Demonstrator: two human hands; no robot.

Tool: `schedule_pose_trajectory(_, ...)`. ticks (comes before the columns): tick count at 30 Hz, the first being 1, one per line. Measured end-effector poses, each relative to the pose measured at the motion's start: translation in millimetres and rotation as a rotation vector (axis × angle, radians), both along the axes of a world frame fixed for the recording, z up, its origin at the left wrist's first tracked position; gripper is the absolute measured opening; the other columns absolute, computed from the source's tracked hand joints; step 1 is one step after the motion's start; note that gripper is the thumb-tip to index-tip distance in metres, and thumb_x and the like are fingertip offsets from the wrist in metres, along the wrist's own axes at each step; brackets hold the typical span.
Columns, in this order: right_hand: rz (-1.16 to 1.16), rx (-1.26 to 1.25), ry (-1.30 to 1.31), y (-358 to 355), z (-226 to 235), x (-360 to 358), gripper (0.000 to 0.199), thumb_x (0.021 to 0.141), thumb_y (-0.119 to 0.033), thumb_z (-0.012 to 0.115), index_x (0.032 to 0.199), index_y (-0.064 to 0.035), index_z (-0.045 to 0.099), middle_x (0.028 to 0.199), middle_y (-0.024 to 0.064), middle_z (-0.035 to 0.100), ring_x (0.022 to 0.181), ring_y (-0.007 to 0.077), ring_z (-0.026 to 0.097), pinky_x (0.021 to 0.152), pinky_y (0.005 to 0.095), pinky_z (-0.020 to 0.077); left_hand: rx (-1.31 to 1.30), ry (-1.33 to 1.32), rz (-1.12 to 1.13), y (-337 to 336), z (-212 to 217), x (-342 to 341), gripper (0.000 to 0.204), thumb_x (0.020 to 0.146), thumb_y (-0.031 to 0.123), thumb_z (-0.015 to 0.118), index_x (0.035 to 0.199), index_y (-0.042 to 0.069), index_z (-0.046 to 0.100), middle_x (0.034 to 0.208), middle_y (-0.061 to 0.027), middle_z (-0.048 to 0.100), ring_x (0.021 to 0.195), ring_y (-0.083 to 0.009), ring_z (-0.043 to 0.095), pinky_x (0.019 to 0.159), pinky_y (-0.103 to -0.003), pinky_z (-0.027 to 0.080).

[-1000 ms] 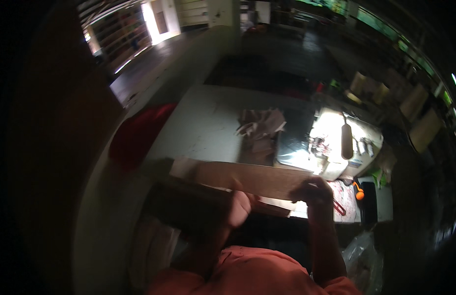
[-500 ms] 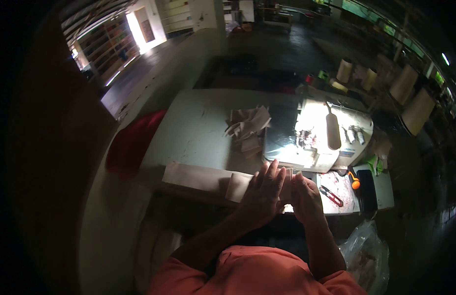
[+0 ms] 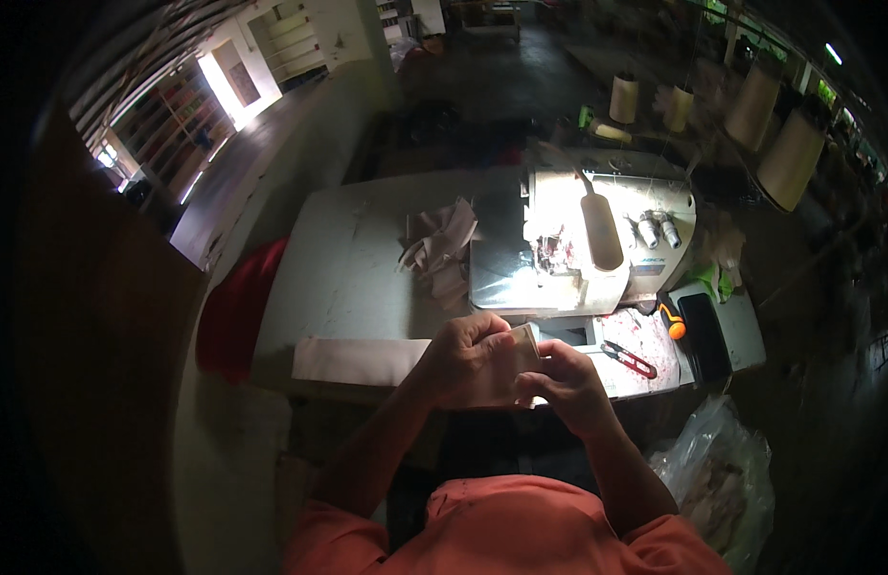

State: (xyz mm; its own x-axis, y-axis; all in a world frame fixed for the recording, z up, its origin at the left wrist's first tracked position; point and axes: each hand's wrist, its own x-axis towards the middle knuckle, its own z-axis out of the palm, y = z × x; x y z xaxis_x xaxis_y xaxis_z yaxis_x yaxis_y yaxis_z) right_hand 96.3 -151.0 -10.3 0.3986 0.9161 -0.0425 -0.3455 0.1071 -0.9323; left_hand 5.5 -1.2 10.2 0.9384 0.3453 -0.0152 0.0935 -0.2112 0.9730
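Note:
Between my hands, at the table's front edge, is a folded piece of pale pinkish fabric (image 3: 501, 372). My left hand (image 3: 455, 356) has its fingers closed on the fabric's upper left part. At the right edge of the same piece, my right hand (image 3: 573, 385) grips with thumb and fingers. A long pale fabric strip (image 3: 358, 361) lies flat along the front edge to the left. Just beyond my hands stands a brightly lit sewing machine (image 3: 645, 273). Some of the held fabric is hidden behind my fingers.
A crumpled heap of fabric pieces (image 3: 442, 244) lies left of the machine. To the right are red-handled thread snips (image 3: 629, 359), an orange-and-black tool (image 3: 675, 329) and a black phone (image 3: 703, 335). Cones of thread (image 3: 789, 158) stand behind. A clear plastic bag (image 3: 722, 479) hangs low right.
My left hand, earlier laid flat over the fabric, now pinches it, and the piece is raised and tilted toward me. My right hand has moved onto its right edge. The whole view has shifted.

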Motion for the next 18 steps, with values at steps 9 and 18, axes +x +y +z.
schedule_pose_trajectory(9, -0.146, -0.064, 0.043, 9, -5, 14, 0.014, 0.078, -0.008, 0.056, 0.085, 0.0036, 0.051, 0.070, 0.0076, 0.057, 0.057, 0.0112, 0.056, 0.051, 0.0211, 0.0458, 0.500, -0.133, 0.092, -1, 8, 31, 0.017, 0.077, 0.015, 0.055, 0.073, -0.001, 0.053, 0.066, -0.0113, 0.054, 0.060, -0.0186, 0.054, 0.054, -0.028, 0.041)
schedule_pose_trajectory(18, -0.353, -0.081, -0.089, 21, -41, 28, 0.028, 0.077, 0.001, 0.054, 0.103, 0.0032, 0.044, 0.078, 0.0082, 0.057, 0.063, 0.0088, 0.055, 0.053, 0.0202, 0.0455, 1.024, -0.260, -0.031, 21, -21, 68, 0.012, 0.071, 0.009, 0.057, 0.082, 0.003, 0.058, 0.070, -0.0112, 0.051, 0.067, -0.0263, 0.052, 0.062, -0.034, 0.044)
